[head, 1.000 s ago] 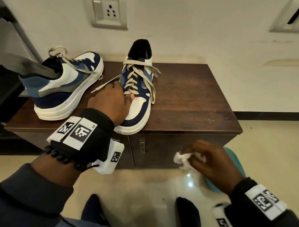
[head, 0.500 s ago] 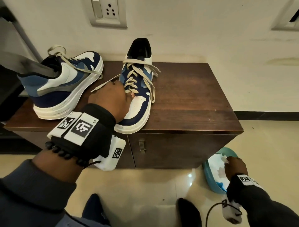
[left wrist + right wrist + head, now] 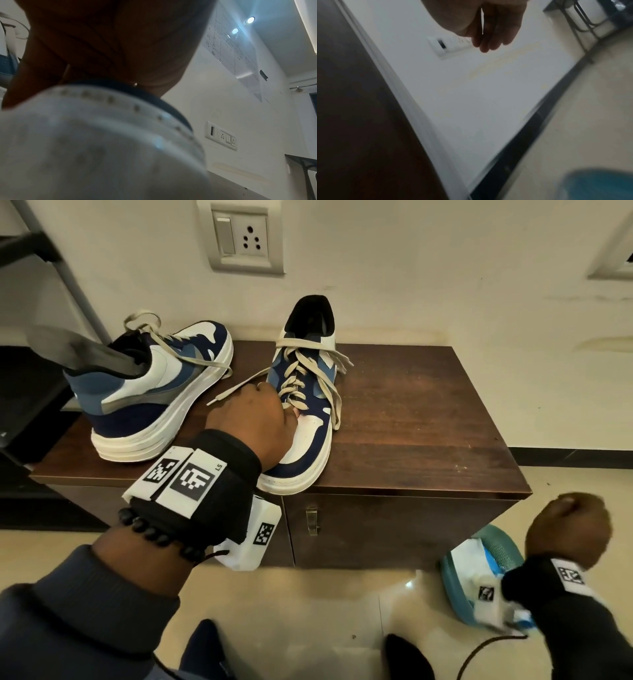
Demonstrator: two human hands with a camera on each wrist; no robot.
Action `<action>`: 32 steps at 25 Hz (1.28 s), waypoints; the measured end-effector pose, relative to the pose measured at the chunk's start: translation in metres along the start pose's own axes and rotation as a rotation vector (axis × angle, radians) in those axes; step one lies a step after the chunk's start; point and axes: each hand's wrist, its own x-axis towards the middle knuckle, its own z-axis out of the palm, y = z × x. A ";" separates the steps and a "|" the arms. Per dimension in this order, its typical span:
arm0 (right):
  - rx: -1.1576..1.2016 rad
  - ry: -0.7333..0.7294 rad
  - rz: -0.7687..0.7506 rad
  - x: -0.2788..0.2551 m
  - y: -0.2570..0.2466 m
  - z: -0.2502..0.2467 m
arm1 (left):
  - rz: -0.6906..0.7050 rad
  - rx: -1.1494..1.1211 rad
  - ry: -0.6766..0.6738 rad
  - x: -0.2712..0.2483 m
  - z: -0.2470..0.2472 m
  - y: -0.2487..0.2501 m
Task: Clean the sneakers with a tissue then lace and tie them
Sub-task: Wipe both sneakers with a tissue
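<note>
Two navy, blue and white sneakers stand on a dark wooden cabinet [image 3: 411,412]. The left sneaker [image 3: 154,392] lies side-on with its toe toward the wall. The right sneaker [image 3: 308,436] points its toe at me, with loose beige laces [image 3: 308,364] hanging over both sides. My left hand [image 3: 253,419] grips this sneaker over the toe; the left wrist view shows the palm [image 3: 102,40] on the white toe [image 3: 85,135]. My right hand [image 3: 568,529] hovers low at the right, above the floor, fingers loosely curled and holding nothing [image 3: 488,27]. Crumpled white tissue [image 3: 469,563] lies in a teal bin [image 3: 496,546].
A grey flat piece [image 3: 85,354] sticks out of the left sneaker's heel opening. A wall socket plate [image 3: 245,237] is above the cabinet. The teal bin [image 3: 599,185] stands on the tiled floor beside the cabinet's right end [image 3: 351,121]. A dark metal frame [image 3: 34,268] is at far left.
My right hand carried a tissue wad down to the teal bin, let it go there, and has come back up without it. The left hand stayed on the sneaker.
</note>
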 end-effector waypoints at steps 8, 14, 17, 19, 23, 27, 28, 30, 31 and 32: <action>0.384 -0.462 -0.895 -0.053 -0.225 -0.063 | 0.029 -0.079 -0.008 -0.001 0.000 -0.007; 0.083 -1.168 -0.738 -0.119 -0.266 -0.026 | 0.036 -0.124 0.000 0.005 -0.002 -0.012; 0.069 -1.175 -0.746 -0.108 -0.262 -0.026 | 0.037 -0.127 -0.010 0.005 -0.002 -0.014; 0.056 -1.197 -0.703 -0.093 -0.265 -0.035 | 0.043 -0.123 -0.016 0.004 -0.002 -0.015; 0.224 -0.817 -0.774 -0.082 -0.313 -0.056 | 0.062 -0.101 -0.031 0.002 0.000 -0.016; 0.351 -0.806 -1.378 -0.125 -0.373 -0.074 | 0.040 -0.139 -0.027 0.004 -0.001 -0.015; 0.399 -0.756 -1.348 -0.127 -0.376 -0.071 | 0.046 -0.150 -0.029 0.004 -0.002 -0.017; 0.383 -0.602 -1.121 -0.110 -0.370 -0.053 | 0.066 -0.187 -0.016 0.005 -0.002 -0.020; 0.245 -0.580 -1.009 -0.098 -0.359 -0.043 | 0.077 -0.196 -0.014 0.005 -0.002 -0.020; 0.075 -0.634 -0.929 -0.088 -0.346 -0.031 | 0.082 -0.195 -0.015 0.006 -0.002 -0.022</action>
